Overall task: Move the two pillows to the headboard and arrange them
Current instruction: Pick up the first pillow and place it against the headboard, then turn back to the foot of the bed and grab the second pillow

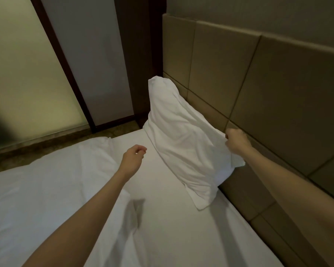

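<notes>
Head view: pillow (183,139) propped against headboard (278,83), long axis toward upper left; right hand (237,141) pinches its edge; left hand (132,159) loosely curled, empty.

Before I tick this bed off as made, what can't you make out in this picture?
- Second pillow: none clearly in the head view; the white bulk at left may be duvet or pillow.
- Right hand grip: it pinches the pillow edge, with the fingertips hidden behind the hand.
- Pillow's back against the headboard: hidden by the pillow itself.
- Left hand: loosely curled, apparently empty.
- Bed's near end: cut off by the frame.
</notes>
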